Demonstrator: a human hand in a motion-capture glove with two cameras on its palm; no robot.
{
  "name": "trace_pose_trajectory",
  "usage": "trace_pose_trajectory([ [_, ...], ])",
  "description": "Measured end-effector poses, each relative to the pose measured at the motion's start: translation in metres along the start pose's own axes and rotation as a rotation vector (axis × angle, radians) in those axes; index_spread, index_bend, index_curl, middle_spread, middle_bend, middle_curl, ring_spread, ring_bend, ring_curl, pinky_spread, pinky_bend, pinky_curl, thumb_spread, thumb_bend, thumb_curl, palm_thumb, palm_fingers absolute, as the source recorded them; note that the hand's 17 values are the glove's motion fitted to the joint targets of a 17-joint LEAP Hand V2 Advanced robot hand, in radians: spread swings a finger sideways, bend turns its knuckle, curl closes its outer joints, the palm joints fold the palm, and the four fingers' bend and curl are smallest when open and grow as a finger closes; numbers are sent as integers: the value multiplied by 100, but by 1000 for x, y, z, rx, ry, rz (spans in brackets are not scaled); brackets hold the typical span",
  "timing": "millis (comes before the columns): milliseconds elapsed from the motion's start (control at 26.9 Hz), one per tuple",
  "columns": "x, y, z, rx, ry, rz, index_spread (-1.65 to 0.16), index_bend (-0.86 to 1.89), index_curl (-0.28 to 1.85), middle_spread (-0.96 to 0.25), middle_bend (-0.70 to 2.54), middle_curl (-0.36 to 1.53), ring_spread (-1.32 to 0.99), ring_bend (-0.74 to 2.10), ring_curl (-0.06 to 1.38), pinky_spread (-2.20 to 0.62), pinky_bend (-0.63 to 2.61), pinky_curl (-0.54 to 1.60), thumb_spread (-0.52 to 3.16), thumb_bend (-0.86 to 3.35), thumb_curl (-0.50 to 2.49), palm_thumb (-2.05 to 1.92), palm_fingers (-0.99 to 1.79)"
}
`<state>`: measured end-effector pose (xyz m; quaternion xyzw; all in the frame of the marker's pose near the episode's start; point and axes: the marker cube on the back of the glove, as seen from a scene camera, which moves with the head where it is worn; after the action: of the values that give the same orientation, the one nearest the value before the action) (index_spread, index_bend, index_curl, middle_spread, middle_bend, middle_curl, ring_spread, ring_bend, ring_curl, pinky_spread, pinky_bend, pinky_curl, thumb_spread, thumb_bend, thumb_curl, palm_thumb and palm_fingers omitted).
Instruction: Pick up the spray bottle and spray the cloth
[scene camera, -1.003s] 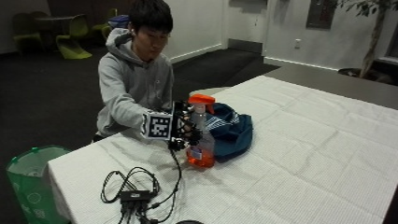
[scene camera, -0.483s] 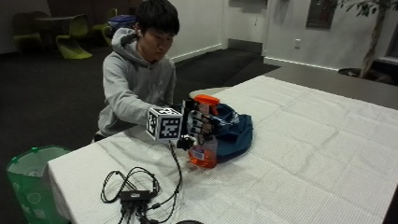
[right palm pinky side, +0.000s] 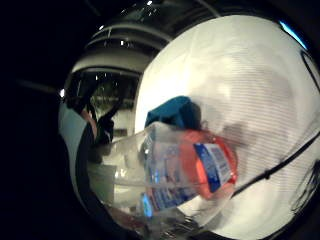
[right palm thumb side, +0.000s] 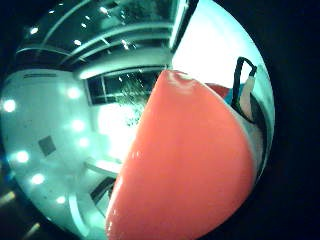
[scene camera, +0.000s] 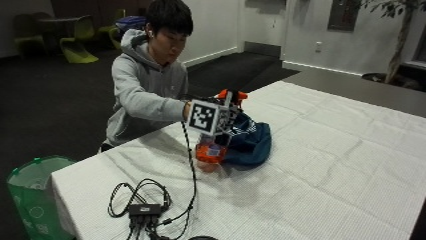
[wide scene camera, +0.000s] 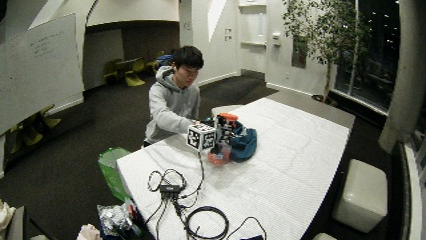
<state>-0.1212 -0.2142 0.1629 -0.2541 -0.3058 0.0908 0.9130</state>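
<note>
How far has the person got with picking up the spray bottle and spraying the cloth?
Done: the gloved right hand grips the spray bottle. In hand: the bottle looks lifted just off the table, beside the blue cloth. Left: aiming the orange spray head at it and squeezing; no spray shows.

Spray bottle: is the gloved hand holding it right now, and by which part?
Yes, it appears so. The right hand grips the spray bottle at its upper part, just below the orange head, beside the blue cloth.
</note>
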Motion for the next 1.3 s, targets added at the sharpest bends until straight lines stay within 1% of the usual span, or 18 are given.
trace_pose_trajectory([
  [111,-27,-1,12,-159,158,5,-21,36,40,-11,59,46,-17,70,41,-21,40,35,60,0,50,94,144],
  [260,-72,14,38,-400,350,51,-21,40,43,-12,59,47,-19,70,42,-24,41,36,56,-2,54,94,144],
  [409,-106,28,58,-548,587,99,-21,43,45,-13,60,48,-19,70,43,-25,41,36,51,-2,57,96,142],
  [520,-117,33,69,-603,763,149,-20,44,47,-13,59,48,-20,70,43,-25,41,37,48,-2,59,96,141],
  [669,-105,37,95,-668,930,217,-20,45,48,-13,60,49,-20,70,44,-26,42,37,45,-3,61,97,140],
  [817,-80,41,131,-765,985,265,-19,45,50,-13,60,49,-20,70,44,-26,42,38,42,-3,63,96,140],
  [929,-71,42,144,-796,1017,288,-19,45,50,-13,60,49,-20,70,44,-26,42,38,41,-3,65,96,140],
  [1152,-88,39,145,-809,1091,280,-19,44,51,-13,60,50,-20,70,45,-26,42,38,39,-3,67,96,140],
  [1300,-108,39,140,-789,1152,281,-19,44,52,-13,60,50,-20,70,45,-26,42,38,38,-3,68,96,140],
])
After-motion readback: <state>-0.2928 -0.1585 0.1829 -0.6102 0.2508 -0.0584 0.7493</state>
